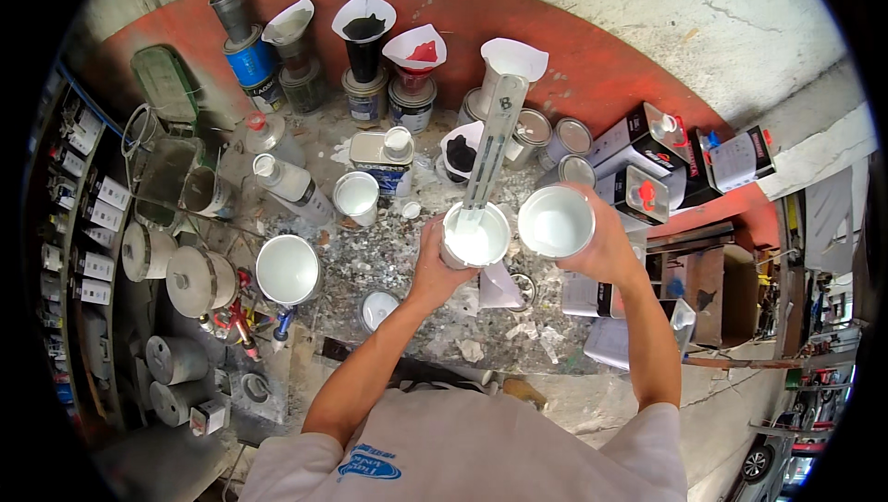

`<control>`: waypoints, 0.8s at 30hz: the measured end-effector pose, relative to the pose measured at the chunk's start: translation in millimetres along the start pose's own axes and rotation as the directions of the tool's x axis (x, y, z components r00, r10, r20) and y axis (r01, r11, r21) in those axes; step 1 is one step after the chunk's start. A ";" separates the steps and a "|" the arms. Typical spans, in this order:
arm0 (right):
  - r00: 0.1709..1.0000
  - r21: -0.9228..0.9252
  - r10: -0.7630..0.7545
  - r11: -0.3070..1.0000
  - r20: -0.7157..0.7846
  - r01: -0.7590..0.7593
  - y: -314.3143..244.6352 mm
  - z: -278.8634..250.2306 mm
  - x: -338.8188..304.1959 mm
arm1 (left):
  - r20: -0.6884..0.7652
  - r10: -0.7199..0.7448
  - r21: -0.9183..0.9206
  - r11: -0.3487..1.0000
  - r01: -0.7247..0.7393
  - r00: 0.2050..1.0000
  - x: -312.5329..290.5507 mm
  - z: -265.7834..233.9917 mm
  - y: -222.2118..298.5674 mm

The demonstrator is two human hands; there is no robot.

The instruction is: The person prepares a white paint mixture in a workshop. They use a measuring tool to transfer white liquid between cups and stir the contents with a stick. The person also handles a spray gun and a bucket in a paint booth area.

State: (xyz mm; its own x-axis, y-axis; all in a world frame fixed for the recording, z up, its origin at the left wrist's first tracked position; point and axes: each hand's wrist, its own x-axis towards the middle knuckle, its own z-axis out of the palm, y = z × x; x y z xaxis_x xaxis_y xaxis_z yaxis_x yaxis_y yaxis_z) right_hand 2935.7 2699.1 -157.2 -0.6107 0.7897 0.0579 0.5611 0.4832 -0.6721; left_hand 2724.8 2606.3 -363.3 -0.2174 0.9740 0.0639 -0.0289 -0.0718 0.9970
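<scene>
My left hand (433, 266) is closed around a white cup (451, 251) with white liquid in it. A long, flat, see-through mixing stick (497, 137) stands in this cup and leans up and away from me. To the right, my right hand (610, 241) grips a second white cup (558, 224), tilted slightly toward the first, its inside white and smooth. The two cups are close together but apart, above the paint-spattered table (430, 317). Just below them on the table lies a white paper piece (499, 287) beside a round can lid or ring.
Paint cans topped with paper strainers (363, 17) line the red wall. Metal solvent cans (638, 141) crowd the right. A white cup (356, 199), a plastic bottle (294, 189) and a white bucket (288, 269) stand left, with spray guns (242, 317) by the table's left edge.
</scene>
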 end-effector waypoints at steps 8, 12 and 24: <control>0.988 -0.411 -0.064 0.904 0.140 0.117 -61.1 -13.1 1.4 | -0.042 0.145 0.104 0.985 -0.140 0.988 -10.1 15.5 18.1; 0.968 -0.490 -0.191 0.836 0.163 0.248 -78.5 -13.3 5.2 | -0.022 0.151 0.084 0.985 -0.149 0.988 -13.0 15.4 17.0; 0.950 -0.558 -0.245 0.769 0.194 0.312 -101.4 -11.6 12.7 | -0.011 0.179 0.073 0.981 -0.178 0.984 -16.7 11.5 22.6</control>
State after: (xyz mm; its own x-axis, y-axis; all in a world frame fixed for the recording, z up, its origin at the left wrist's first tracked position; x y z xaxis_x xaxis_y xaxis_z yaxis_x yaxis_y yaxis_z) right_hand 2877.5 2664.5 -79.7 -0.8258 0.5588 0.0766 0.5528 0.8288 -0.0866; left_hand 2739.0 2590.9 -341.3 -0.2295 0.9430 0.2408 0.0814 -0.2279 0.9703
